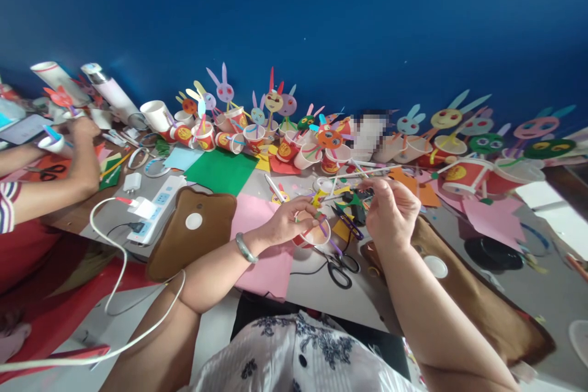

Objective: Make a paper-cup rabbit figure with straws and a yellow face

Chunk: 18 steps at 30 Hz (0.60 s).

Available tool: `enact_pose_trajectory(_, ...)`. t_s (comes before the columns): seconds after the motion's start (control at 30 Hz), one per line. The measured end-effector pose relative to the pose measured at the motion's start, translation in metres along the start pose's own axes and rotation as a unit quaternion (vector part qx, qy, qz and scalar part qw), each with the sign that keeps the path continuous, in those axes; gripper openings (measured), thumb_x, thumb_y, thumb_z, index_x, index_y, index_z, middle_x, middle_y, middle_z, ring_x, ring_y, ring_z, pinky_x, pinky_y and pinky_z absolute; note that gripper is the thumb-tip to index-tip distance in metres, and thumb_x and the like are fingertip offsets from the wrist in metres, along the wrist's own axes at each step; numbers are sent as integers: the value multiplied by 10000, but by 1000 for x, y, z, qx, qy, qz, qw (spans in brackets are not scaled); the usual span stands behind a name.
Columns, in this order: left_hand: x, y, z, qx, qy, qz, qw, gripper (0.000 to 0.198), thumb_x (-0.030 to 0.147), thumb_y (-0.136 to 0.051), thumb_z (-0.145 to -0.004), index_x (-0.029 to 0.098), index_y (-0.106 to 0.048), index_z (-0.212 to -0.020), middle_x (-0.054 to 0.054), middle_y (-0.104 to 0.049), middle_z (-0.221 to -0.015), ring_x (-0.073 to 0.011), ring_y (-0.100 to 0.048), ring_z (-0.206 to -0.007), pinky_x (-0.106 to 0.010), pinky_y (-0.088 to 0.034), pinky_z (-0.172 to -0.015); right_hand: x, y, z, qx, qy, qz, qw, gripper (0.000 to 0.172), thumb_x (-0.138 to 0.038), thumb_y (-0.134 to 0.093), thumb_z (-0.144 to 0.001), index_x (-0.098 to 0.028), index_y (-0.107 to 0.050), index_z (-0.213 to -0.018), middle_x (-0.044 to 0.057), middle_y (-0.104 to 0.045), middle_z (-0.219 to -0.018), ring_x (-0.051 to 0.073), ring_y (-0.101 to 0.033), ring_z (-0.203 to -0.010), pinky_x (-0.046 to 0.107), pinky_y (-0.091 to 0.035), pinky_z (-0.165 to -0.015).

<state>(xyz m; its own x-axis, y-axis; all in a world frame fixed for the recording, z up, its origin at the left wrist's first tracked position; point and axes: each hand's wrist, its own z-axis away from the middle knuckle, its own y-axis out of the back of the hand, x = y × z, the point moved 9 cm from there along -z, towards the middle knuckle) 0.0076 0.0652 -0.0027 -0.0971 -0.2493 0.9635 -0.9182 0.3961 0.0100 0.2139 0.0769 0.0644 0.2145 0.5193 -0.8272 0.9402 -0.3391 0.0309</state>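
Item: paper cup (312,234), mid-table near the front edge, gripped by left hand (287,223). Right hand (390,211) pinches a thin strip, apparently. Step: attaching trim; next needs steady alignment.

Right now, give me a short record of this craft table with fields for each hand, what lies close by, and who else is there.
left hand: left hand holds a paper cup
right hand: right hand pinches a thin white stick above the cup
close by: scissors, pink paper, green paper
back row: paper cup rabbits along the blue wall
other person: an arm at far left
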Motion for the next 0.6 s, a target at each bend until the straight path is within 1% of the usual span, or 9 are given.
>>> enact_pose_trajectory(0.07,0,1,-1,5,3,8,1000,127,290,-770,-828,177,-721,-860,-75,-661,-1060,-218,-638,-1070,-357,-473,-968,-2,1,-2,23,12,-28,999,170,-416,-764,-850,-247,-762,-864,14,-739,-850,203,-692,-851,396,-550,-872)
enact_pose_trajectory(0.1,1,2,-1,8,5,9,1000,124,288,-766,-832,175,-719,-855,-72,-661,-1046,-212,-638,-1053,-351,-475,-954,-4,2,-3,32,18,-40,999,151,-382,-799,-817,-247,-765,-876,14,-741,-875,208,-694,-883,405,-547,-898)
enact_pose_trajectory(0.2,3,4,-1,15,19,5,1000,102,272,-738,-854,173,-715,-854,-59,-662,-994,-192,-636,-997,-331,-479,-918,-3,1,-4,36,11,-50,998,116,-358,-791,-825,-250,-762,-855,17,-753,-911,213,-703,-920,410,-543,-925)
enact_pose_trajectory(0.23,4,5,-1,15,22,2,1000,97,268,-729,-861,173,-713,-851,-55,-662,-975,-186,-635,-979,-324,-480,-908,0,-3,-4,17,-3,-40,999,124,-371,-779,-837,-249,-757,-829,19,-758,-905,214,-707,-908,405,-548,-908)
enact_pose_trajectory(0.3,8,4,-1,14,18,1,1000,99,265,-723,-866,172,-707,-836,-50,-662,-951,-177,-635,-952,-316,-484,-899,7,-19,-1,-67,-46,9,997,171,-416,-765,-844,-245,-763,-827,31,-770,-910,226,-719,-902,402,-559,-871)
enact_pose_trajectory(0.4,14,1,-2,6,5,3,1000,95,248,-731,-853,170,-694,-812,-54,-671,-968,-177,-640,-961,-318,-489,-923,17,-51,15,-224,-91,89,966,277,-493,-775,-807,-236,-791,-908,57,-786,-957,262,-730,-946,421,-563,-878)
enact_pose_trajectory(0.47,15,-1,-1,2,7,7,1000,98,234,-732,-844,168,-682,-792,-58,-679,-977,-182,-645,-977,-324,-489,-941,20,-68,28,-297,-105,90,945,324,-531,-736,-829,-235,-796,-945,63,-790,-979,273,-732,-954,433,-562,-897)
enact_pose_trajectory(0.53,16,-3,-1,1,12,6,1000,110,233,-727,-843,168,-672,-773,-60,-686,-971,-187,-648,-982,-329,-490,-947,24,-80,39,-330,-125,67,933,353,-557,-684,-869,-237,-790,-975,64,-791,-1006,276,-731,-959,441,-560,-908)
enact_pose_trajectory(0.6,17,-3,-1,4,15,-1,1000,116,239,-716,-849,169,-671,-769,-64,-690,-975,-192,-646,-996,-331,-486,-957,27,-82,43,-319,-141,47,936,375,-576,-664,-884,-237,-776,-998,71,-786,-1049,278,-724,-992,451,-550,-939)
